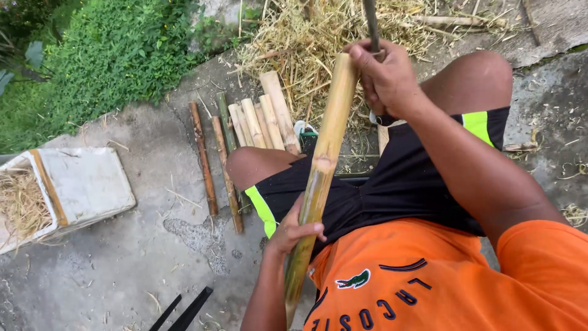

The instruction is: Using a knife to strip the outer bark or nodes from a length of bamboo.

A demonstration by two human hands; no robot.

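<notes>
A person in an orange shirt and black shorts sits on the concrete ground (122, 257), and the camera looks down over the knees. In the middle of the frame a long bamboo pole (321, 165) runs from the bottom centre up to the top centre, a little tilted to the right. It is yellow at the upper part and more green near the lower part.

The left hand (293, 232), in the lower centre, is closed around the lower part of the pole, with the thumb lying across it. The right hand (383, 76), in the upper centre, is closed as a fist around the handle of a dark tool (371, 24) that goes up out of the frame. The fist is just beside the top end of the pole and seems to touch it; the working end of the tool is hidden, so what kind of tool it is I cannot tell.

Left of the knees, a group of cut bamboo pieces (260, 119) lies on the ground, some thick and pale, some thin and brown. Behind them, at the top centre, there is a heap of dry straw (306, 37). A white box (79, 184) with straw inside stands at the left edge, and green plants (110, 49) fill the upper left.
</notes>
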